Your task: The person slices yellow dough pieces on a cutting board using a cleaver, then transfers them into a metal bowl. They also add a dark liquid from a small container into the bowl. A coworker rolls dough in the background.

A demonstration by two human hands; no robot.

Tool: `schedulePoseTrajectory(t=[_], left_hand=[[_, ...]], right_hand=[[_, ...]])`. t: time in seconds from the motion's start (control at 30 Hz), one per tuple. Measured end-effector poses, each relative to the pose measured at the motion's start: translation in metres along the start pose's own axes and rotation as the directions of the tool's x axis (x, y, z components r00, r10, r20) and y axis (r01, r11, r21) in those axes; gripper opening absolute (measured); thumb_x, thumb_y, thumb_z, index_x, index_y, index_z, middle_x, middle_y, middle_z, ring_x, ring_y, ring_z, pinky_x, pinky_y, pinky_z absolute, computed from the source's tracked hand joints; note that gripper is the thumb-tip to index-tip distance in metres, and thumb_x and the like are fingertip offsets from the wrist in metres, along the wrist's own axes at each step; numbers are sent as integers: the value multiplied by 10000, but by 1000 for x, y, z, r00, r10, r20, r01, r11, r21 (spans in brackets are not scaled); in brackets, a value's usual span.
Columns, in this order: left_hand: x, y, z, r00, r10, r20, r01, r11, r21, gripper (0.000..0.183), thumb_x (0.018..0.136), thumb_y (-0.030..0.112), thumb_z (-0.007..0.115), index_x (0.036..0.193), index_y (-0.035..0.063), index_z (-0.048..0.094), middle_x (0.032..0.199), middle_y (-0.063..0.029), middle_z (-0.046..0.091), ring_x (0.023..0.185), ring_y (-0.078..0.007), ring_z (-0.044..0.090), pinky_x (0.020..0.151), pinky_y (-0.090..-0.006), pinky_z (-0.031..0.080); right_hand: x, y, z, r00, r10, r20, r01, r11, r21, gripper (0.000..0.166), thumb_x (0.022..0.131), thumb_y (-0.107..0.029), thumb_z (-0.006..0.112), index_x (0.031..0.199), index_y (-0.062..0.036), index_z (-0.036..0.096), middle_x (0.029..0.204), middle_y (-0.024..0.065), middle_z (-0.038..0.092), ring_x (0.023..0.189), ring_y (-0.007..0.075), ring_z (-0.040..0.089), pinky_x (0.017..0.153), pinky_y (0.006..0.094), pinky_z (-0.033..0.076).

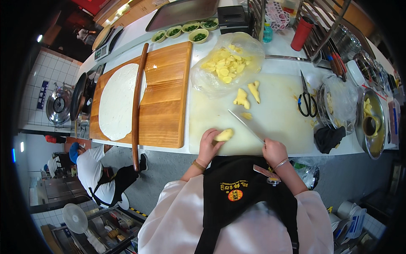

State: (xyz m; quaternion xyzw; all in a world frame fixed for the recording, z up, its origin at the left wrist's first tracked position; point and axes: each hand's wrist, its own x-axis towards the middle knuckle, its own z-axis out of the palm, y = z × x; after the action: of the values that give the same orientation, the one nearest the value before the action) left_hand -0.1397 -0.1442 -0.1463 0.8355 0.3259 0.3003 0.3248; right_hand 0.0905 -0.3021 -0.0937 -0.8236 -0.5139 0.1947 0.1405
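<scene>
My left hand (209, 143) grips a peeled piece of ginger (225, 135) near the front edge of the white cutting board (209, 111). In my right hand (274, 152) is the handle of a knife, its narrow blade (245, 125) angled forward and left over the board, apart from the ginger I hold. Beyond the blade lie a small ginger piece (246, 116) and two larger peeled ginger roots, one knobby (241, 98) and one longer (254, 91). Behind them, a clear plastic bag (203, 74) holds many ginger slices (226, 63).
Left of me, a wooden board (165, 95) bears a rolled dough sheet (117, 101) and a rolling pin (139, 95) overhanging the front. Black-handled scissors (306, 98), a black cloth (329, 139) and a steel bowl (374, 139) lie right. A co-worker (95, 174) is at left.
</scene>
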Motion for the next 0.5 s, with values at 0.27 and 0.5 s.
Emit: schedulePoseTrajectory(t=[0.27, 0.5], left_hand=[[-2, 4, -1, 966, 259, 8, -258, 959, 120, 357, 646, -51, 699, 986, 22, 615, 1041, -139, 605, 984, -340, 573, 863, -406, 486], [17, 8, 0, 991, 135, -26, -130, 981, 141, 380, 678, 1, 702, 1049, 26, 629, 1084, -119, 596, 1039, -326, 550, 905, -397, 451]], right_hand=[[0, 3, 4, 999, -3, -35, 3, 1000, 10, 128, 804, -139, 514, 782, -55, 607, 701, 189, 644, 674, 394, 640, 652, 509, 514], [1, -1, -1, 1000, -11, -21, 10, 1000, -24, 135, 809, -136, 508, 785, -51, 611, 712, 189, 651, 674, 389, 646, 652, 503, 520]])
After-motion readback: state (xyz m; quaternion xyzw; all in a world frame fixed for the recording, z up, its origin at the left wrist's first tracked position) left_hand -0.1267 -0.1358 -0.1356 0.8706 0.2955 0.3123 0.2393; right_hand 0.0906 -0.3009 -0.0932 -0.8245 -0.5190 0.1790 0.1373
